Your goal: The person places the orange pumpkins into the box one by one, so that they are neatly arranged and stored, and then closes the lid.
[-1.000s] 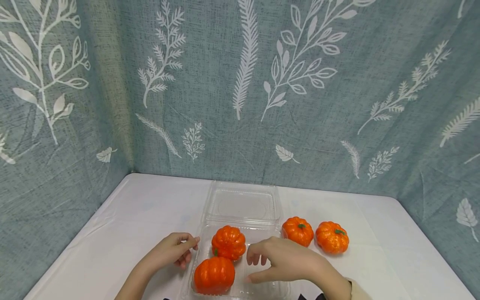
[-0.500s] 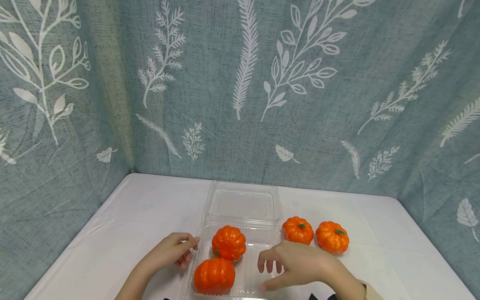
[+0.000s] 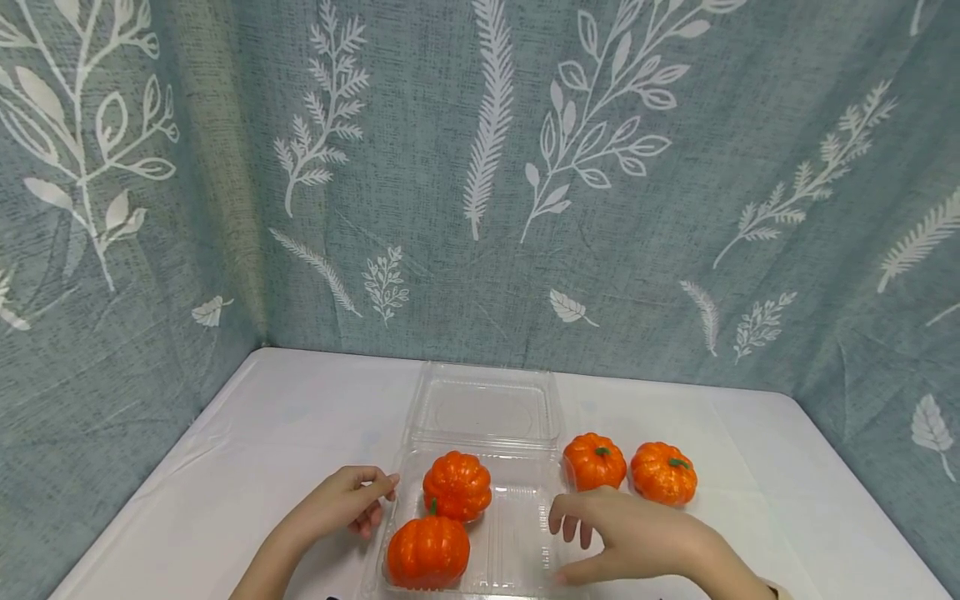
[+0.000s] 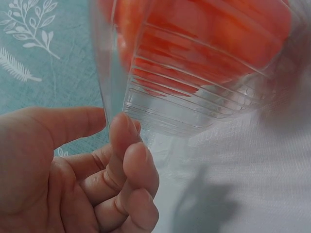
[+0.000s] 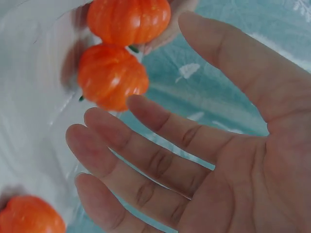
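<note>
A clear plastic clamshell container [image 3: 517, 508] lies on the table with its lid folded back. Two orange toy pumpkins sit in its left half, a rear pumpkin [image 3: 457, 486] and a front pumpkin [image 3: 428, 552]. My left hand [image 3: 347, 502] is at the container's left side; the left wrist view shows thumb and index fingertip pinching the rim [image 4: 127, 92], with the other fingers curled below. Over the container's right edge, my right hand [image 3: 626, 533] holds nothing. Its fingers [image 5: 146, 160] are spread and gently bent in the right wrist view.
Beyond my right hand, two more toy pumpkins with green stems, a nearer-in pumpkin [image 3: 595, 461] and an outer pumpkin [image 3: 663, 473], rest on the white tablecloth [image 3: 757, 500]. The container's lid [image 3: 486, 408] extends toward the back. A leaf-patterned curtain [image 3: 435, 208] borders the table.
My right hand has moved right, from over the container's middle to its right edge, with fingers loosely spread throughout. The left hand and the pumpkins have stayed in place.
</note>
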Available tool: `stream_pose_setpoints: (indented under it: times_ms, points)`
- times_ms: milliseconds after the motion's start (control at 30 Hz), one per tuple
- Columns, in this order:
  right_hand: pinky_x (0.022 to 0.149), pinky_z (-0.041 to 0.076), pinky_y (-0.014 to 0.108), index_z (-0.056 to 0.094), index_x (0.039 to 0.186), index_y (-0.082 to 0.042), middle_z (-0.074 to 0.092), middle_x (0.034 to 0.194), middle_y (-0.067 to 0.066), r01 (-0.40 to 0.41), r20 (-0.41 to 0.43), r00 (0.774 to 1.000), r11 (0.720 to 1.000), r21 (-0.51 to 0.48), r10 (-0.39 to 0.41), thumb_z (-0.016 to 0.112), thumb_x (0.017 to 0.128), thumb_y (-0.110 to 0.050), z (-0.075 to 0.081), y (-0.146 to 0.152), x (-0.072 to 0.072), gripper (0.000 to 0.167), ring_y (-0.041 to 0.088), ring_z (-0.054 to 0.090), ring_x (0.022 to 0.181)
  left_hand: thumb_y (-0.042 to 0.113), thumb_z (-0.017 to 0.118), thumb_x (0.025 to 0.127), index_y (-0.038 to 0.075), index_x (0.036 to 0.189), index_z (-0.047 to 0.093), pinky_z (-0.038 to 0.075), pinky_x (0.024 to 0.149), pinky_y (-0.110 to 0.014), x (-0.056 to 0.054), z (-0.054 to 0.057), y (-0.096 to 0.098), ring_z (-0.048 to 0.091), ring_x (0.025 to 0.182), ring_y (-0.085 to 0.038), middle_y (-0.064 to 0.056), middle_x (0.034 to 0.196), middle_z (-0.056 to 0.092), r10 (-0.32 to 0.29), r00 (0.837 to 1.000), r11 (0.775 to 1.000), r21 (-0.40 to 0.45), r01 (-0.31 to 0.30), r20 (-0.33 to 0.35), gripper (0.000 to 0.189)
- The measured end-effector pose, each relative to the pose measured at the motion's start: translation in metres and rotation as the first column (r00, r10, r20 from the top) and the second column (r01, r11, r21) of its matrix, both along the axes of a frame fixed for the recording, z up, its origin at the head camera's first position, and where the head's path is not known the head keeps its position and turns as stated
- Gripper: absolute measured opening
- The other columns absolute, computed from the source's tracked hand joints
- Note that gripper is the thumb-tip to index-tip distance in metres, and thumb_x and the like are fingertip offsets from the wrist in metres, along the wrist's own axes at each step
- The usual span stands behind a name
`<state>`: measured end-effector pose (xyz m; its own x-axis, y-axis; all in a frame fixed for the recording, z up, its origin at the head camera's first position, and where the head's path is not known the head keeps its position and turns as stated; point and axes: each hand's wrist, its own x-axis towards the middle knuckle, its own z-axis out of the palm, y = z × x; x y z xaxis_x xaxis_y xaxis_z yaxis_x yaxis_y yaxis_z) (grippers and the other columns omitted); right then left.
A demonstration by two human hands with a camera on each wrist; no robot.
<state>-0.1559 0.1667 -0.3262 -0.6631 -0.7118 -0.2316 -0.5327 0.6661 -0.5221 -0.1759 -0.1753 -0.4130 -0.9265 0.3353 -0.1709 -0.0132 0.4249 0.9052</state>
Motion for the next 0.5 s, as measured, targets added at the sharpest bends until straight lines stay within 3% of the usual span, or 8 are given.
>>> stream_pose_setpoints:
  times_ms: [233, 500]
  points:
    - [0.065, 0.046, 0.021, 0.055, 0.097, -0.024, 0.054, 0.086, -0.017, 0.044, -0.035, 0.998, 0.998, -0.036, -0.045, 0.067, 0.079, -0.048, -0.003, 0.023, 0.001, 0.033, 0.0, 0.052, 0.077, 0.028, 0.047, 0.096, 0.0, 0.085, 0.058, 0.046, 0.048, -0.026, -0.001, 0.0, 0.0, 0.049, 0.046, -0.01, 0.001, 0.055, 0.049, -0.006, 1.0, 1.0, -0.002, 0.006, 0.007, 0.032]
    - [0.068, 0.047, 0.026, 0.057, 0.108, -0.023, 0.055, 0.099, -0.016, 0.103, -0.068, 0.992, 0.995, -0.012, -0.104, 0.062, 0.082, -0.05, -0.001, 0.042, -0.002, 0.037, 0.002, 0.053, 0.085, 0.03, 0.048, 0.096, 0.001, 0.085, 0.058, 0.046, 0.048, -0.026, 0.0, 0.001, 0.0, 0.049, 0.047, -0.01, 0.001, 0.055, 0.05, -0.003, 1.0, 1.0, -0.017, 0.003, 0.008, 0.033]
